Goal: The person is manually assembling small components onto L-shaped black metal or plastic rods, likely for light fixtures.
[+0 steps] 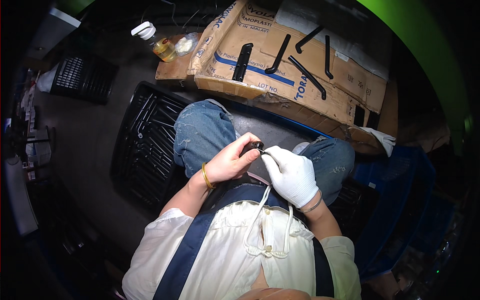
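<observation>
Above my lap, my bare left hand [232, 159] is wrapped round a black part [256, 145] with a rounded, tube-like end; the rest of it is hidden in my palm. My right hand [290, 175], in a white knit glove, is closed in a pinch right at that end. A thin, pale sliver shows at the right fingertips, too small to name. Ahead of my hands, several black bent bars [280, 54] lie apart from each other on a cardboard box [240, 47]. One thicker black piece [243, 62] lies at their left.
Left of my knee stands a black crate [131, 107] full of black bars. A bottle of yellow liquid with a white cap [163, 49] and a small plastic bag [186, 44] stand beyond it. A white glove [382, 140] hangs at the box's right corner, near blue bins [385, 200].
</observation>
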{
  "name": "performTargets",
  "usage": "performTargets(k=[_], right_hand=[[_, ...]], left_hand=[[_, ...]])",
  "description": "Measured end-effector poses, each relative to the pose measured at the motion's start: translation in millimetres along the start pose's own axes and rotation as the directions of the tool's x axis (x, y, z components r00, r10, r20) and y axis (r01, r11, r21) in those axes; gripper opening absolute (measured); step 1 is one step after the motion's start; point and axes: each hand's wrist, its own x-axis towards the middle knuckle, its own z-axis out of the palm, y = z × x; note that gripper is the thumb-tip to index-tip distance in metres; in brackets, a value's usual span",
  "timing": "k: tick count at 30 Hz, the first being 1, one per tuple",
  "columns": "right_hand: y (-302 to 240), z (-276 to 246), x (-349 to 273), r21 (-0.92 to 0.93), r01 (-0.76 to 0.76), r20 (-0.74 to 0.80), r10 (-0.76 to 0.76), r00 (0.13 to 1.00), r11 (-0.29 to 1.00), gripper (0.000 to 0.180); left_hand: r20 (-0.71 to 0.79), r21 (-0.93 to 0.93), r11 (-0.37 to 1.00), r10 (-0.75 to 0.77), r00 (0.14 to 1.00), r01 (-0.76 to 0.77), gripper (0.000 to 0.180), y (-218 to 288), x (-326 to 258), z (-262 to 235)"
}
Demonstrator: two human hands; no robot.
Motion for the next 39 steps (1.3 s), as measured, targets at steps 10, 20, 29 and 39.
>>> performTargets(k=[10, 20, 29, 39], right_hand=[[72, -1, 9, 0.063, -0.341, -0.245, 0.346, 0.906, 0.938, 0.018], [-25, 0, 9, 0.546, -0.039, -0.173, 0.159, 0.972, 0.837, 0.009], [-25, 10, 8, 0.512, -0.013, -0.154, 0.106, 0.982, 0.859, 0.012], [-25, 2, 5, 0.511, -0.039, -0.057, 0.079, 0.995, 0.858, 0.009]], left_hand=[[0.057, 0.12, 0.992, -0.034, 0.998, 0.027, 0.014, 13, -15, -2], [-0.224, 0.311, 0.805, 0.578, 0.785, -0.505, 0.027, 17, 18, -9], [-0.235, 0.228, 0.746, 0.666, 0.708, -0.626, 0.028, -9, 23, 0], [-0.198, 0.351, 0.66, 0.746, 0.636, -0.665, 0.03, -8, 24, -2]])
